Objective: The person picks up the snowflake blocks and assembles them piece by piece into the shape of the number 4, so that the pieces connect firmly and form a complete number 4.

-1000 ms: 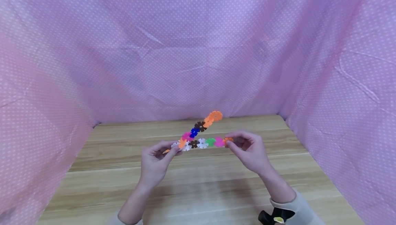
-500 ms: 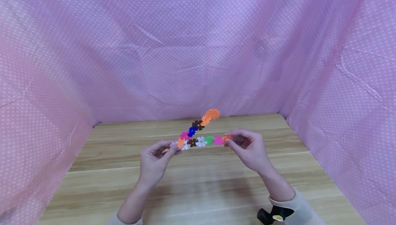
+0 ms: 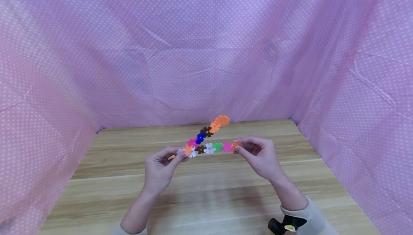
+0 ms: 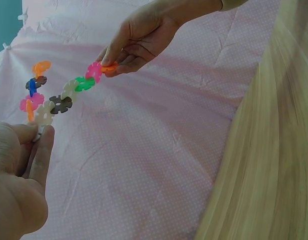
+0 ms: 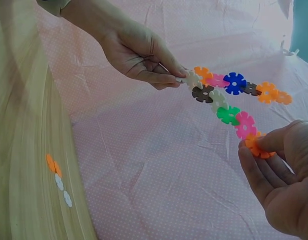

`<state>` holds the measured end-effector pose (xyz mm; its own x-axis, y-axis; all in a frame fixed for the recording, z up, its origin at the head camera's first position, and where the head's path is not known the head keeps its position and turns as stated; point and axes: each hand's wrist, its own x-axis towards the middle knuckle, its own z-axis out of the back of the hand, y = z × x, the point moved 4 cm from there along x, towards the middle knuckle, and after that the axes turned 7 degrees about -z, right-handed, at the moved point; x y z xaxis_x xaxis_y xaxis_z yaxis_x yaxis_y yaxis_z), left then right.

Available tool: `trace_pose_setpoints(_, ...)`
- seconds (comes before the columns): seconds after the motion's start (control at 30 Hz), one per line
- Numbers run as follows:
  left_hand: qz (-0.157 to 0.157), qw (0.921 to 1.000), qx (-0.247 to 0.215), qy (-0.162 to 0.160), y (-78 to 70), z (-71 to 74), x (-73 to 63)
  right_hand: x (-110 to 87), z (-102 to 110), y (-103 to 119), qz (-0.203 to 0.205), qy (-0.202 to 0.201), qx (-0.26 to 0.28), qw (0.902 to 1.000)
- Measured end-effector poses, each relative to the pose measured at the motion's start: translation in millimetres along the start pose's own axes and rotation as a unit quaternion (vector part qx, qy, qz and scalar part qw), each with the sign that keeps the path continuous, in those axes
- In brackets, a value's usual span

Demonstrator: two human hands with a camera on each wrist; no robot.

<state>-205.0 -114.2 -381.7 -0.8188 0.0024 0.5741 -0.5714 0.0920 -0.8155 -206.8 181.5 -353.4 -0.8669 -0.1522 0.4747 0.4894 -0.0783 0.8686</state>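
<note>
A chain of interlocking flower-shaped plastic discs (image 3: 209,148) is held up over the table, bent into a V. My left hand (image 3: 158,173) pinches a white disc (image 4: 44,114) near the bend between thumb and fingers. At the other end of the lower branch, my right hand (image 3: 262,159) pinches an orange disc (image 5: 257,145). Pink, green, white and dark brown discs run between the hands. The second branch rises away from the left hand: orange, pink, a blue disc (image 5: 235,83), dark brown, then orange at its free tip.
The right wrist view shows orange discs (image 5: 53,165) and white discs (image 5: 59,181) in a row on the wooden table (image 3: 206,206). Pink dotted cloth (image 3: 206,48) surrounds the table at the back and sides. A black device (image 3: 287,224) is strapped on the right wrist.
Both hands keep their pinch on the chain. The chain and the left hand have shifted very slightly left; otherwise the arrangement looks the same.
</note>
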Motion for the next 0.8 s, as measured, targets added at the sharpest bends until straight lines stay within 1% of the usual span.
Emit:
trace_pose_setpoints(0.23, -0.014, 0.9994, -0.017, 0.026, 0.8, 0.2, -0.6, -0.9, 1.1, 2.5, 0.003, -0.004, -0.029, 0.9996)
trace_pose_setpoints(0.3, -0.026, 0.9989, -0.020, 0.035, 1.1, -0.2, -0.9, -1.0, 2.1, 3.3, 0.000, -0.006, -0.038, 0.9992)
trace_pose_setpoints(0.43, -0.059, 0.9959, -0.050, 0.047, 2.3, -2.5, -1.6, -1.2, 4.6, 2.8, -0.010, -0.008, -0.045, 0.9989)
trace_pose_setpoints(0.53, -0.077, 0.9939, -0.067, 0.044, 3.0, -4.1, -2.1, -1.3, 5.5, 2.7, -0.013, -0.006, -0.047, 0.9988)
trace_pose_setpoints(0.7, -0.080, 0.9941, -0.067, 0.028, 3.7, -4.6, -2.5, -0.3, 5.8, 4.0, -0.011, 0.000, -0.046, 0.9989)
trace_pose_setpoints(0.8, -0.085, 0.9934, -0.071, 0.032, 3.3, -5.1, -2.3, 1.0, 6.1, 4.8, -0.007, 0.007, -0.043, 0.9990)
